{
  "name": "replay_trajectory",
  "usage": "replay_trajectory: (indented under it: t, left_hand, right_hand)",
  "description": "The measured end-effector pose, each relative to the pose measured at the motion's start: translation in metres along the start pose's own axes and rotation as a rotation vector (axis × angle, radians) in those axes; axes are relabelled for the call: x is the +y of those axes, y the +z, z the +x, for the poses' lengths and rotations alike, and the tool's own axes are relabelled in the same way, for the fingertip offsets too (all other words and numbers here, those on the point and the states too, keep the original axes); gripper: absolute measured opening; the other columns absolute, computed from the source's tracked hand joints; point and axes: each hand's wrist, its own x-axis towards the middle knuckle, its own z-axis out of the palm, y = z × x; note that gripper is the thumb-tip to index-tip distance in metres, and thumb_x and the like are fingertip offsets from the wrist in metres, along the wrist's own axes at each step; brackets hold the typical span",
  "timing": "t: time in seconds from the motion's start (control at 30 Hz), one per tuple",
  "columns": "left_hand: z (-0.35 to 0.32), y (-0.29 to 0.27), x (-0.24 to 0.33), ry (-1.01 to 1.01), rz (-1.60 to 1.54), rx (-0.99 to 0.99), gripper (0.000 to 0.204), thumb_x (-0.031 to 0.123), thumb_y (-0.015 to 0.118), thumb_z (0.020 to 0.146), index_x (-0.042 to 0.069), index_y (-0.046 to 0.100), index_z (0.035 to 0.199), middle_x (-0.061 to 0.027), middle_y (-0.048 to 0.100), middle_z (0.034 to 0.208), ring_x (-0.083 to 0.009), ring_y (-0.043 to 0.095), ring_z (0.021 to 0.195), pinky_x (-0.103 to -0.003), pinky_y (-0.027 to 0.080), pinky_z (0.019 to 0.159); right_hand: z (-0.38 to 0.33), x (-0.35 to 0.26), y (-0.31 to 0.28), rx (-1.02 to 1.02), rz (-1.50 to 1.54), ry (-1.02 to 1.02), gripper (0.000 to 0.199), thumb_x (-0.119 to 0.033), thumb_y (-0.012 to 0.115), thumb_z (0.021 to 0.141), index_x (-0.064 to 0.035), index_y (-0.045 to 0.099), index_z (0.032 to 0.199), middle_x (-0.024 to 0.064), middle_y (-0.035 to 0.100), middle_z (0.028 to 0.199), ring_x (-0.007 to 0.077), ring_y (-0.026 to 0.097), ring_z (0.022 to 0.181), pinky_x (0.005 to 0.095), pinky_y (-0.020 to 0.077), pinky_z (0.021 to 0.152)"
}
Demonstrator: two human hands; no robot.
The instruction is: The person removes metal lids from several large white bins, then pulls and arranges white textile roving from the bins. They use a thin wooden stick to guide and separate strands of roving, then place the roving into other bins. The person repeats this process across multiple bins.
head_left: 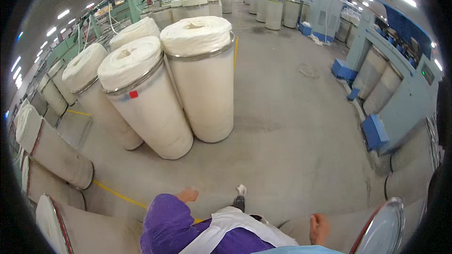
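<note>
My left hand (187, 194) hangs low in front of the purple sleeve, away from every can; it is too small and blurred to show its fingers well. On the other side, my right hand (319, 228) is down by my hip with its fingers curled in, and nothing shows in it. The nearest thing to that hand is a tall can (382, 228) with a red-banded rim at the lower right, not visibly touched. Ahead on the left stand tall cream cans heaped with coiled white sliver, among them a can with a red square (150, 113) and a taller-looking can (202, 94).
Blue-grey machines (409, 99) with cans inside line the right side. Green machine frames (134, 7) stand far left. More filled cans (61, 150) lean into the left edge. A yellow line (120, 196) crosses the grey floor (282, 127). Loose fibre (308, 70) lies farther off.
</note>
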Motion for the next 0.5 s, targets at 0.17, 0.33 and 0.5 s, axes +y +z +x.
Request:
replay_trajectory:
  t: [0.17,0.33,0.5]
  left_hand:
    - [0.042,-0.022,-0.092,-0.152,-0.123,-0.229,0.026,0.030,0.061,0.080,0.011,0.067,0.097,-0.0115,0.068,0.096,-0.0332,0.064,0.093,-0.049,0.051,0.078]
    - [0.165,-0.100,-0.144,0.144,-0.109,0.093,0.026,0.033,0.057,0.086,0.013,0.069,0.095,-0.0106,0.069,0.095,-0.0332,0.064,0.089,-0.046,0.051,0.079]
    - [0.338,-0.185,-0.149,-0.071,-0.239,0.178,0.025,0.031,0.054,0.086,0.014,0.071,0.085,-0.0111,0.068,0.096,-0.0338,0.064,0.085,-0.049,0.051,0.074]
  right_hand:
    - [0.130,0.155,0.150,-0.660,-0.136,0.234,0.036,-0.037,0.061,0.087,-0.0053,0.069,0.100,0.0140,0.068,0.088,0.0273,0.066,0.085,0.0388,0.0511,0.078]
    - [0.273,0.192,0.205,-0.903,-0.365,0.358,0.035,-0.037,0.059,0.087,-0.0056,0.069,0.099,0.0131,0.069,0.091,0.0272,0.065,0.086,0.0394,0.0510,0.076]
    - [0.475,0.166,0.255,-0.984,-0.477,0.259,0.035,-0.037,0.058,0.087,-0.0059,0.069,0.099,0.0122,0.069,0.095,0.0271,0.064,0.086,0.0399,0.0510,0.075]
